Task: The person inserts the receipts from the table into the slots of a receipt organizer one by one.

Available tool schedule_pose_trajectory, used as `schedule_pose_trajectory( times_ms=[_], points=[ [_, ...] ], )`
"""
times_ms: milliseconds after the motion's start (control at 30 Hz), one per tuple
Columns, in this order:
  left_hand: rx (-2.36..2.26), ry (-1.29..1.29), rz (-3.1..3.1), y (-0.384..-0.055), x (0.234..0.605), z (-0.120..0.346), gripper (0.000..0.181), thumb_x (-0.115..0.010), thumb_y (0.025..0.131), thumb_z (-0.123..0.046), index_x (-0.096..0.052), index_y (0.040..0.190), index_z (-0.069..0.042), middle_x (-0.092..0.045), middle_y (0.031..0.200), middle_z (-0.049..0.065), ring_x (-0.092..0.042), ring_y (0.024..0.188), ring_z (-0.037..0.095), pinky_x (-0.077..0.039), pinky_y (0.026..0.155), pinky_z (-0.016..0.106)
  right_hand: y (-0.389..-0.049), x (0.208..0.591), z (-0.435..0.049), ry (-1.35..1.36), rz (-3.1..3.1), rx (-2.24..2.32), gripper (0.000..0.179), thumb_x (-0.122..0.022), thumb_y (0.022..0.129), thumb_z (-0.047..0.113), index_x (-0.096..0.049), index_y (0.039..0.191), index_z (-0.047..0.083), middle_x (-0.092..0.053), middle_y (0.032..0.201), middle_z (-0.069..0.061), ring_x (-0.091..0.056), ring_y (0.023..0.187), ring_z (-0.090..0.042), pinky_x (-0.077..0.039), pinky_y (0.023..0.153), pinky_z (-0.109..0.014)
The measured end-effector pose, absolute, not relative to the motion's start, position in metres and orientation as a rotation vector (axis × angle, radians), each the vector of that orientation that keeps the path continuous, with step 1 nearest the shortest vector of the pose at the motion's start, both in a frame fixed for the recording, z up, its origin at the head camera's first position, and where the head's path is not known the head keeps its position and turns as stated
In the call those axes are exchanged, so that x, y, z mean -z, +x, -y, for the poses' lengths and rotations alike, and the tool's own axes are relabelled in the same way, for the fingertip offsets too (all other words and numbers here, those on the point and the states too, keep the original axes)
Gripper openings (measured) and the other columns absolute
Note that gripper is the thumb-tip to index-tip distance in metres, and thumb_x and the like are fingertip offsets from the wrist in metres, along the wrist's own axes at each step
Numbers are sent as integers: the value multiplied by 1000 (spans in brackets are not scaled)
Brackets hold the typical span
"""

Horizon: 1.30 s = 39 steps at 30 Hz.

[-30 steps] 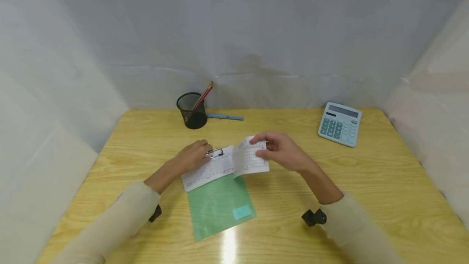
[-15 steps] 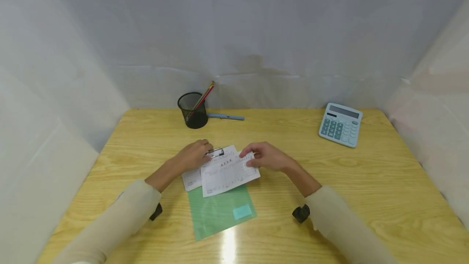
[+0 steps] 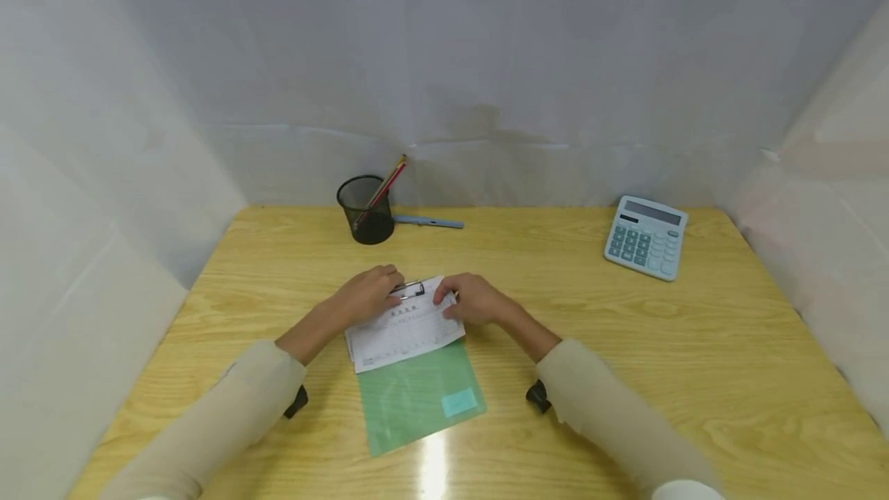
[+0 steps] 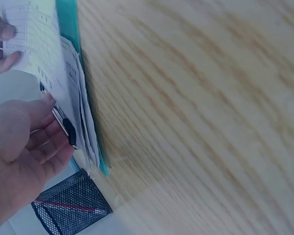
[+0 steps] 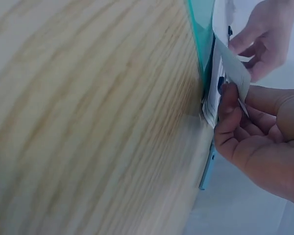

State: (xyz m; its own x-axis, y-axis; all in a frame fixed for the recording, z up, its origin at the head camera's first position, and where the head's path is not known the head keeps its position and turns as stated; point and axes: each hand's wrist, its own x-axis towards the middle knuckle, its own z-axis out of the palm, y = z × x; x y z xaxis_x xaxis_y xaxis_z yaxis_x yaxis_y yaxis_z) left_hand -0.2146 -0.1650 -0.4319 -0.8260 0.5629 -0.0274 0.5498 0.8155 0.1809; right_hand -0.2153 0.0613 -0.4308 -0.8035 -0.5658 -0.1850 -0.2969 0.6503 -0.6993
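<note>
A green translucent clipboard (image 3: 410,400) lies on the table with a light blue label near its lower right corner. White printed sheets cover its upper half. At its top edge my left hand (image 3: 364,298) pinches the metal clip (image 3: 420,289), thumb on the near side in the left wrist view. My right hand (image 3: 478,302) pinches the right edge of a printed sheet (image 3: 410,339) between thumb and fingers. This sheet lies over the other papers (image 4: 74,73), its held edge lifted in the right wrist view. Whether its top edge is under the clip cannot be told.
Behind the clipboard stands a black mesh pen cup (image 3: 366,211) with pencils in it. A slim blue pen-like item (image 3: 429,221) lies beside the cup. A light blue calculator (image 3: 646,238) is at the back right of the wooden table (image 3: 694,376).
My right hand has moved left, bringing the sheet from the clipboard's right side to lie over the other papers. My left hand stays at the clip.
</note>
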Motion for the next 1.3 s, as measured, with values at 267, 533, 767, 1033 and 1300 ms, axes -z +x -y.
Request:
schedule_pose_trajectory(
  times_ms=[267, 533, 767, 1033, 1300],
  points=[
    [-147, 897, -2927, -213, 433, 162, 22, -63, 90, -16, -64, 109, -3, -62, 102, 10, -61, 94, 23, -52, 84, 37, -216, 432, -44, -571, -2568, 794, 9, -67, 86, 6, -66, 94, 11, -66, 104, -6, -56, 88, -15, -49, 77, -28],
    [44, 980, -2956, -210, 431, 158, 20, -63, 90, -13, -67, 105, 0, -61, 98, 12, -60, 88, 23, -54, 77, 34, -217, 433, -34, -506, -2597, 722, 12, -68, 83, 4, -67, 92, 12, -66, 109, -7, -57, 95, -18, -50, 80, -29],
    [114, 1010, -2970, -208, 429, 156, 16, -62, 89, -8, -69, 101, 2, -61, 94, 13, -58, 82, 22, -53, 72, 32, -217, 431, -30, -488, -2614, 703, 16, -69, 80, 1, -66, 91, 13, -66, 105, -8, -57, 87, -18, -49, 66, -22],
    [116, 1046, -2970, -208, 428, 156, 12, -61, 88, -3, -69, 96, 2, -61, 91, 12, -57, 78, 21, -51, 68, 31, -218, 427, -27, -481, -2631, 665, 14, -68, 81, 1, -66, 89, 13, -65, 103, -5, -55, 90, -18, -49, 68, -22],
    [113, 1103, -2988, -210, 430, 158, 8, -64, 86, -3, -70, 90, 1, -61, 86, 11, -55, 73, 20, -49, 62, 29, -221, 429, -22, -474, -2637, 697, 19, -62, 81, -4, -66, 93, 9, -66, 105, -8, -57, 86, -18, -50, 67, -23]
  ],
)
